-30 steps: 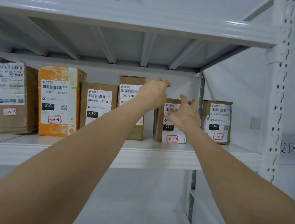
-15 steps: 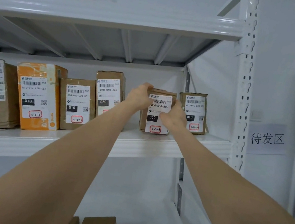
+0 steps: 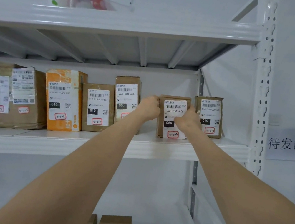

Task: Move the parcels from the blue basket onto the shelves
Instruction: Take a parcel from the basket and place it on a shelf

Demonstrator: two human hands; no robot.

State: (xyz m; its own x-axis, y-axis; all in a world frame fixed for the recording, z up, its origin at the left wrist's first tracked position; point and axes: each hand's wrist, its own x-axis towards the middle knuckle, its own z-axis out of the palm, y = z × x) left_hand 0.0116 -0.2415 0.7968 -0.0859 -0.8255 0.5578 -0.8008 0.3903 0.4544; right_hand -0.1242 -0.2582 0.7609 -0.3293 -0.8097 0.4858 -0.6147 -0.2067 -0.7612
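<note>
Lining the middle shelf point(image 3: 78, 145) from frame left: orange box point(image 3: 62, 99), tall 060 box point(image 3: 125, 96). Left hand point(image 3: 149, 106) fingers grasp the small parcel's point(image 3: 168, 115) left edge, upright centre-right on the shelf; right hand point(image 3: 188, 120) grasps its right side. 010 box point(image 3: 209, 116) just beside.

Matt cardboard parcels point(image 3: 173, 116), glossy paper labels point(image 3: 174, 108), painted metal shelf point(image 3: 156, 148)
</note>
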